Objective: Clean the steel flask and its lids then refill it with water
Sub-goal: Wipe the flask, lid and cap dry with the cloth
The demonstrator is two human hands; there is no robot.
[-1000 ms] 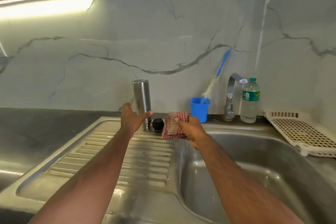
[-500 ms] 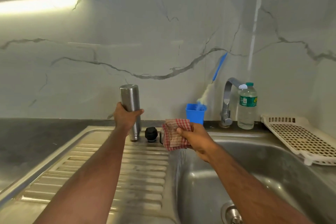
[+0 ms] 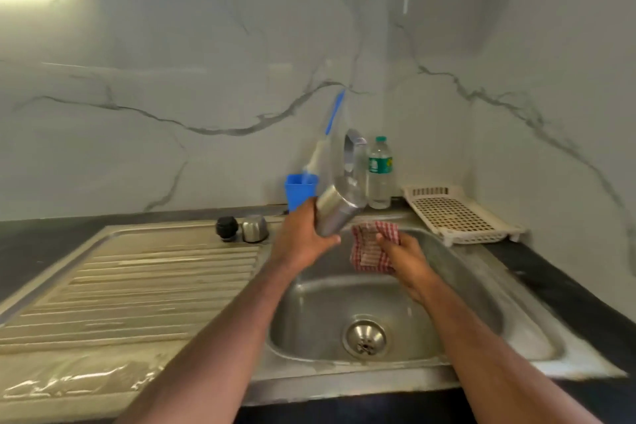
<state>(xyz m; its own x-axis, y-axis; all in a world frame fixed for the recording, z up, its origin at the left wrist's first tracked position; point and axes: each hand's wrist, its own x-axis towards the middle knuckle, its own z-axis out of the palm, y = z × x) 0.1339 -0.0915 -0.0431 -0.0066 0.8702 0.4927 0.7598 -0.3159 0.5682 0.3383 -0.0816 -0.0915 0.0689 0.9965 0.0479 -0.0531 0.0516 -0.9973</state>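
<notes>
My left hand (image 3: 301, 239) grips the steel flask (image 3: 339, 205) near its base and holds it tilted to the right above the sink basin (image 3: 457, 289), in front of the tap (image 3: 351, 155). The flask is blurred by motion. My right hand (image 3: 404, 253) holds a crumpled red-checked cloth (image 3: 370, 248) just right of and below the flask. A black inner lid (image 3: 226, 227) and a steel cap (image 3: 255, 228) sit side by side at the back of the ribbed drainboard (image 3: 137, 286).
A blue cup (image 3: 297, 188) with a blue-handled brush (image 3: 327, 134) stands behind the flask. A plastic water bottle (image 3: 379, 172) is beside the tap. A cream perforated tray (image 3: 457, 213) lies on the right counter. The drain (image 3: 365, 337) is in the basin's middle.
My left hand lifted the flask off the drainboard, carried it right over the basin and tilted it. My right hand with the cloth moved right, over the basin. The steel cap came into view.
</notes>
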